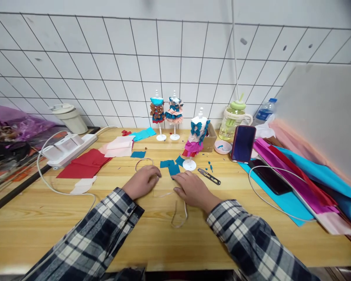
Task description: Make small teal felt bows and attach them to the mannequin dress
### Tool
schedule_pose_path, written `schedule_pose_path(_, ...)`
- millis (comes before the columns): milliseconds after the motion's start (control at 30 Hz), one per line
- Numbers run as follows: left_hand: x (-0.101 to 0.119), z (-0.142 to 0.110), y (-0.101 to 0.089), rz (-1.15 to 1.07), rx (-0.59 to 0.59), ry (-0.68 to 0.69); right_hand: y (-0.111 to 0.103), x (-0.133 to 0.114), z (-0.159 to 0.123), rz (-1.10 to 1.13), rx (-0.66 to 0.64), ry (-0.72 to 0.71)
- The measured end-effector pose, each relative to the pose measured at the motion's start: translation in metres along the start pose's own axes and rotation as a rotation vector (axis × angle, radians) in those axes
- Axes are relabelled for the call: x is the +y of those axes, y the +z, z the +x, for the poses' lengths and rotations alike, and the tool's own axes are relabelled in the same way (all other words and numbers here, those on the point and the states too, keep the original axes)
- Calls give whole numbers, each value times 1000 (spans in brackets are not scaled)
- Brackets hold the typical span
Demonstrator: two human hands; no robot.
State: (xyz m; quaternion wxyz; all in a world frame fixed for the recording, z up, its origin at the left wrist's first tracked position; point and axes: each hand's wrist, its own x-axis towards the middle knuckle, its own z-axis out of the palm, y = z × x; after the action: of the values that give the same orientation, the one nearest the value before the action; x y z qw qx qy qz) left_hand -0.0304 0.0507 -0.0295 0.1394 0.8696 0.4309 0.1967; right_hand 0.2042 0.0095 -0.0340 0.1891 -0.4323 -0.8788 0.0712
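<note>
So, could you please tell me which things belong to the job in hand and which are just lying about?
Likely part of the job:
teal fabric pieces by the right hand
pale cord
thread snips
nearest dress form

Probably just lying about:
upright phone
power strip
water bottle

3 small teal fabric pieces (174, 169) are being supported flat and clustered by the desk (152, 242), while a thin, pale cord (179, 226) is being supported, loosely looped, nearer the front edge.

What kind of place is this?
Probably a small craft or sewing workspace: miniature dressed mannequins, thread snips and cut teal fabric pieces share a wooden table.
</note>
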Motion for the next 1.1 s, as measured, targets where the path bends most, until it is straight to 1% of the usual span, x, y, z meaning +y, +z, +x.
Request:
schedule_pose_path(100,-13,-1,-12,61,165,-143,-9,11,-4,-63,-79,-18)
schedule_pose_path(133,-16,-2,-15,106,195,-199,-12,14,-6,-84,-94,-17)
schedule_pose_path(167,-20,-2,-18,155,194,-253,-15,18,-7,-103,-104,-12)
schedule_pose_path(267,-26,-4,-19,273,74,-405,-22,30,-11,-133,-111,28)
schedule_pose_path(333,-26,-4,-18,309,10,-454,-24,36,-12,-136,-80,92)
schedule_pose_path(400,-24,-2,-16,317,-17,-457,-25,40,-13,-126,-41,140)
schedule_pose_path(433,-23,-1,-16,313,-15,-463,-25,40,-13,-118,-36,139)
schedule_pose_path(500,-22,0,-15,267,22,-505,-24,40,-13,-98,-68,89)
schedule_pose_path(567,-21,1,-15,151,114,-546,-22,39,-12,-76,-118,37)
schedule_pose_path(633,-21,1,-16,7,246,-540,-20,39,-12,-49,-143,46)
schedule_pose_path(700,-21,1,-16,-129,378,-491,-18,40,-13,-22,-144,109)
schedule_pose_path(767,-19,2,-16,-269,465,-435,-16,42,-14,-6,-144,163)
schedule_pose_path(867,-15,4,-14,-514,499,-377,-15,44,-15,7,-140,154)
schedule_pose_path(967,-10,6,-12,-700,538,-342,-16,43,-15,51,-125,73)
schedule_pose_path(1033,-8,6,-10,-762,534,-310,-17,43,-14,85,-112,30)
schedule_pose_path(1100,-4,6,-9,-778,483,-283,-18,43,-14,112,-89,13)
